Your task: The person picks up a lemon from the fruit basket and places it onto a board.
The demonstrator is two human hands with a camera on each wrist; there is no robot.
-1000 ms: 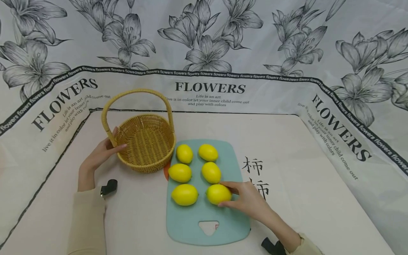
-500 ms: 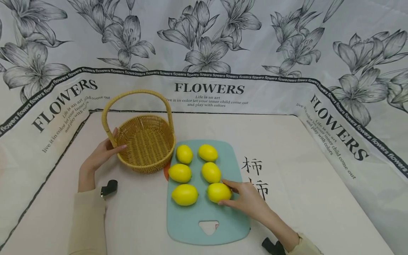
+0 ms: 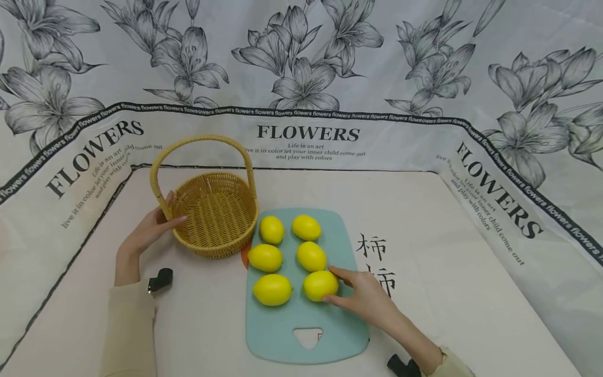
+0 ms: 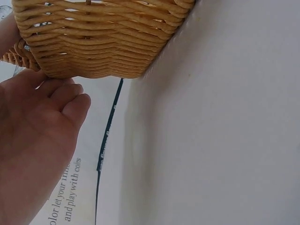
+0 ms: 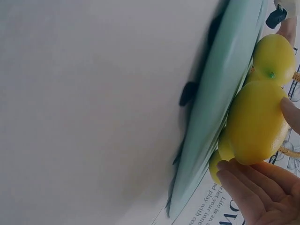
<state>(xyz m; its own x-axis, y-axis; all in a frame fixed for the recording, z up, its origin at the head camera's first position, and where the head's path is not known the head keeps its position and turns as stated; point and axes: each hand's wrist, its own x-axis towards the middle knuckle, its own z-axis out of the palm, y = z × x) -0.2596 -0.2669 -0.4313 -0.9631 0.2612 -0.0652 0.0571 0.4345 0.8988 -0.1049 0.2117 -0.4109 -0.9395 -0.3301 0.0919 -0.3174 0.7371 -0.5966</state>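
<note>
My left hand [image 3: 148, 225] holds the wicker basket [image 3: 226, 246] by its left side, near the foot of the handle. Its thumb lies over the rim, while in the left wrist view the fingers [image 4: 70, 98] sit against the woven outside. My right hand [image 3: 369, 296] pinches the right end of the nearest right lemon [image 3: 319, 286], index finger on the far side and thumb on the near side. In the right wrist view the thumb [image 5: 291, 112] touches this lemon [image 5: 257, 124] from above. The lemons stand in two columns on a light green cutting board [image 3: 282, 335].
The basket stands upright with its bare woven bottom [image 3: 214, 214] showing, close by the board's far left corner. Other lemons [image 3: 272, 289] lie left of and beyond the held one. A black wrist device [image 3: 161, 280] sits beside the left sleeve. Printed cloth [image 3: 308, 133] rises behind.
The lemon at my right hand has shifted slightly left relative to the fingers. The left hand and basket have stayed in place; the head view has tilted a little.
</note>
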